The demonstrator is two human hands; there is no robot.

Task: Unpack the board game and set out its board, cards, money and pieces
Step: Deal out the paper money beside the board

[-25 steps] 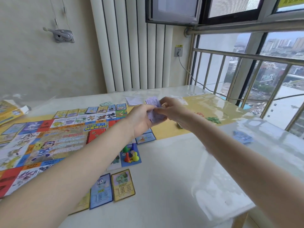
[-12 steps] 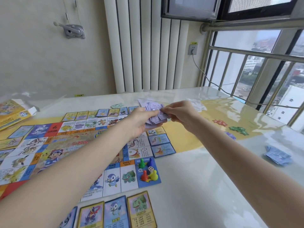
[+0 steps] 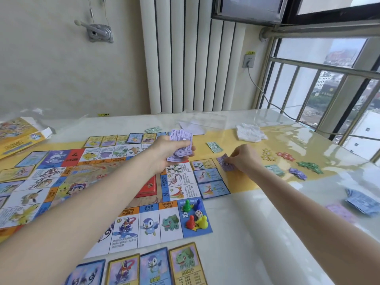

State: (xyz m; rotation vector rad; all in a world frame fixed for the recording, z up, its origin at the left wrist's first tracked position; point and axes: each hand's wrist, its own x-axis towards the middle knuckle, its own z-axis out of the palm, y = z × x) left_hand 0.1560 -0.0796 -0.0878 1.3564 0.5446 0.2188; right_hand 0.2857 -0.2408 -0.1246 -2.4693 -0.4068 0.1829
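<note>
Fingers [image 3: 231, 161] pinch a purple note [image 3: 225, 165] onto the glossy table [image 3: 257, 223]

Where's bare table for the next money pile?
Bare: white table between the board corner and the blue notes. Also between the green note and tissue. Crowded: tokens beyond the right hand.

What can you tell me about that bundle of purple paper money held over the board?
The purple play money is a thick wad of thin paper notes, pale lilac with darker print too small to read. The notes are fanned unevenly, with edges splayed at the top. The left hand grips it above the board's far right side, fingers curled round its lower part. Nothing else touches it.
</note>
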